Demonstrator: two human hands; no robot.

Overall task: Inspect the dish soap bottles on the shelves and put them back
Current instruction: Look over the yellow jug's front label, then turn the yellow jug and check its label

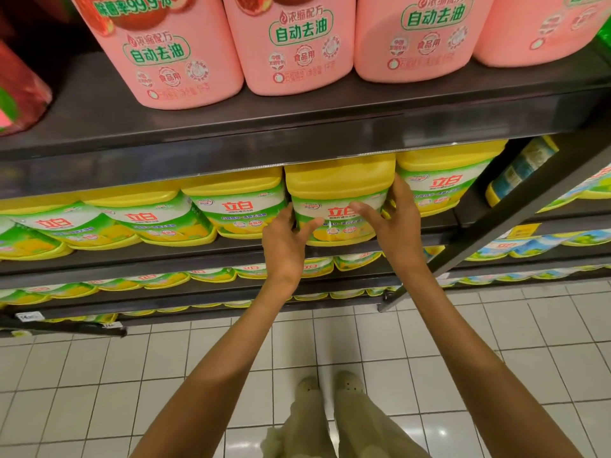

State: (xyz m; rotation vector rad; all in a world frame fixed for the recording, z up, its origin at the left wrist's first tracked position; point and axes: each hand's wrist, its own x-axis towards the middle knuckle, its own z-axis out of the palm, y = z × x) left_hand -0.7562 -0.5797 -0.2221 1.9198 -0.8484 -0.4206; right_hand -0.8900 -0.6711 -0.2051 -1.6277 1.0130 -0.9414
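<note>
Your left hand [285, 241] and right hand [395, 223] are grasping one yellow dish soap bottle [339, 196] from either side, thumbs across its green and white label. It sits at the front edge of the second dark shelf [198, 256], between matching yellow bottles [234, 200] left and right. Pink dish soap bottles [291, 44] stand on the shelf above, and the white tiled floor [99, 391] lies near you.

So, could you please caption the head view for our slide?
Both hands, left hand and right hand, grip a yellow dish soap bottle on the shelf.
</note>
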